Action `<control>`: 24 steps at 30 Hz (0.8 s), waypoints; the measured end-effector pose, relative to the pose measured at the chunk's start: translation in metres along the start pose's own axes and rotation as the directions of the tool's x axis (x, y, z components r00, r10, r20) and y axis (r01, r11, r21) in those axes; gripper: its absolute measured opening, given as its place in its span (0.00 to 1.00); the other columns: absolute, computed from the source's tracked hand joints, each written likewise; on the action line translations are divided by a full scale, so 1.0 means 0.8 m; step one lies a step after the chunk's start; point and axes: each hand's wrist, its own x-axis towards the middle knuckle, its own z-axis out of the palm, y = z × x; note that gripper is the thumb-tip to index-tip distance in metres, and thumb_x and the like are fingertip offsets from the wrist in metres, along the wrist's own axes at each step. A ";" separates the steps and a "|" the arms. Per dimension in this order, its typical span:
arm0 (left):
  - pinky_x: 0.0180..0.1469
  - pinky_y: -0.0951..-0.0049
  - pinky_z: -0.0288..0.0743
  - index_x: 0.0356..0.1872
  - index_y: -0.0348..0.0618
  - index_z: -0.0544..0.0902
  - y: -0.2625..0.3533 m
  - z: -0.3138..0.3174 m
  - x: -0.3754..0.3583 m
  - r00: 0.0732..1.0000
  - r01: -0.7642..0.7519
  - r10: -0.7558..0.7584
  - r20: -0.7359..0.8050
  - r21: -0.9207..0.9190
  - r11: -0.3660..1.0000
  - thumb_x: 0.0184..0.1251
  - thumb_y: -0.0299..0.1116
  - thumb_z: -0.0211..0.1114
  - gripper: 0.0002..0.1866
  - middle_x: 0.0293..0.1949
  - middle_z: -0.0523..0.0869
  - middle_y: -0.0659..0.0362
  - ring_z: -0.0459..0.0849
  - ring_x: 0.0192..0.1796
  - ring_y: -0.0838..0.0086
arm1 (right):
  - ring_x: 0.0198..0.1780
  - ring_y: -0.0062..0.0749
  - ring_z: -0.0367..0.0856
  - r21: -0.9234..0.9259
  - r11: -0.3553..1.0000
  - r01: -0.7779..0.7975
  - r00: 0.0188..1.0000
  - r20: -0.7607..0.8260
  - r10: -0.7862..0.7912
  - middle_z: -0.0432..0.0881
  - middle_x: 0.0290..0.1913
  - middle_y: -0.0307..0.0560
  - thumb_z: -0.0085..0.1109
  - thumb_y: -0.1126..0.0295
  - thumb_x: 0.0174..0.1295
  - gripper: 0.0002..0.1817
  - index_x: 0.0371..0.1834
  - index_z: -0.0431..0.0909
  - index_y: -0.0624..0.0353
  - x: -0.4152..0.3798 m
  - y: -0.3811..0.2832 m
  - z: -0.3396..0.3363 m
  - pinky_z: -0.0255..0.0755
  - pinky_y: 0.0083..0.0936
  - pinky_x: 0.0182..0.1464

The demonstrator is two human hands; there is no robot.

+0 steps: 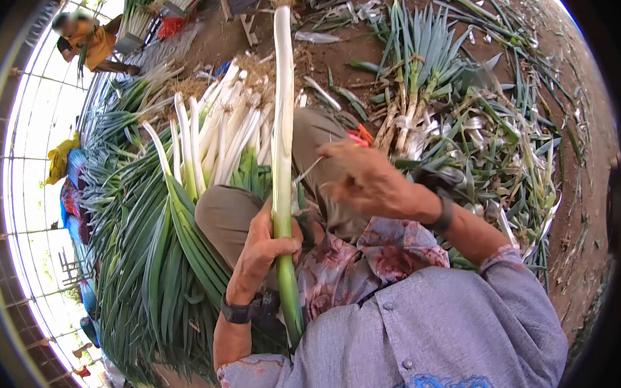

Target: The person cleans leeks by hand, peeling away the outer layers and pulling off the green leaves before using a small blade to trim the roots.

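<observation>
A long leek stands upright before me, its roots at the top and its green part running down toward my lap. My left hand is wrapped round its lower, green part. To the right of the stalk is my right hand, blurred, with its fingers bent and apart from the leek. A thin pale strip shows beside those fingers; what they grip is too blurred to make out. Left of my knee lies a big pile of leeks, white ends up and green leaves fanning down.
More leeks lie at the upper right, by a heap of stripped leaves and peelings. Something red-orange sits behind my right hand. A person in a yellow top is at the upper left, near a wire fence.
</observation>
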 end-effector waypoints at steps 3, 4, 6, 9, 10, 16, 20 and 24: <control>0.25 0.77 0.71 0.66 0.38 0.59 0.004 0.004 -0.007 1.000 -0.002 0.001 -0.016 -0.097 0.995 0.41 0.28 0.62 0.43 0.23 0.75 0.59 0.74 0.21 0.75 | 0.38 0.39 0.77 0.531 0.760 -0.375 0.926 0.246 0.286 0.77 0.41 0.55 0.66 0.60 0.54 0.30 0.55 0.68 0.67 0.015 -0.029 0.040 0.73 0.35 0.40; 0.25 0.77 0.71 0.69 0.39 0.56 0.005 0.003 -0.009 1.000 0.002 -0.003 -0.009 -0.151 0.989 0.41 0.27 0.62 0.46 0.24 0.75 0.60 0.75 0.22 0.76 | 0.35 0.33 0.77 0.565 0.721 -0.401 0.914 0.297 0.276 0.78 0.41 0.53 0.66 0.61 0.55 0.31 0.57 0.66 0.67 0.013 -0.028 0.049 0.73 0.30 0.34; 0.25 0.76 0.72 0.71 0.42 0.53 0.001 0.002 -0.010 0.999 0.009 -0.015 -0.028 -0.205 0.979 0.39 0.27 0.63 0.49 0.24 0.75 0.59 0.74 0.21 0.75 | 0.29 0.24 0.76 0.605 0.689 -0.399 0.913 0.330 0.239 0.78 0.39 0.47 0.66 0.62 0.58 0.30 0.58 0.66 0.67 0.009 -0.024 0.064 0.73 0.22 0.27; 0.24 0.76 0.71 0.71 0.42 0.54 -0.003 0.003 -0.010 0.999 -0.012 0.005 -0.034 -0.222 0.975 0.39 0.29 0.63 0.50 0.21 0.73 0.59 0.73 0.19 0.75 | 0.25 0.20 0.75 0.588 0.765 -0.263 0.956 0.267 0.123 0.78 0.32 0.41 0.63 0.66 0.62 0.19 0.50 0.72 0.68 0.004 -0.008 0.075 0.71 0.17 0.23; 0.23 0.76 0.71 0.71 0.42 0.55 -0.004 0.005 -0.009 0.999 -0.023 0.014 -0.048 -0.207 0.978 0.38 0.31 0.63 0.50 0.19 0.72 0.59 0.71 0.17 0.75 | 0.25 0.20 0.75 0.567 0.797 -0.207 0.966 0.245 0.076 0.78 0.30 0.39 0.61 0.66 0.63 0.16 0.46 0.75 0.68 0.001 -0.001 0.076 0.71 0.16 0.23; 0.22 0.78 0.70 0.71 0.41 0.58 -0.007 -0.007 -0.007 0.989 -0.064 0.037 -0.145 -0.185 0.981 0.39 0.30 0.62 0.48 0.18 0.72 0.59 0.71 0.16 0.75 | 0.19 0.20 0.67 0.691 0.590 -0.418 0.908 0.342 0.242 0.74 0.19 0.44 0.56 0.74 0.59 0.07 0.29 0.78 0.69 -0.012 -0.003 -0.039 0.62 0.23 0.23; 0.22 0.77 0.70 0.71 0.41 0.57 -0.014 -0.013 -0.005 0.995 -0.065 0.045 -0.094 -0.223 0.973 0.40 0.28 0.62 0.48 0.18 0.74 0.59 0.73 0.17 0.75 | 0.18 0.22 0.65 0.154 0.973 -0.172 0.973 0.184 0.142 0.70 0.16 0.40 0.55 0.73 0.60 0.09 0.22 0.77 0.62 0.008 0.011 -0.041 0.58 0.27 0.20; 0.26 0.79 0.71 0.71 0.40 0.58 -0.007 -0.003 -0.006 0.996 -0.054 0.047 -0.082 -0.085 0.995 0.40 0.26 0.63 0.47 0.21 0.76 0.60 0.75 0.20 0.77 | 0.19 0.17 0.67 0.131 0.947 -0.293 0.948 0.166 0.271 0.69 0.15 0.38 0.56 0.76 0.60 0.06 0.26 0.76 0.63 0.046 -0.017 -0.008 0.61 0.21 0.21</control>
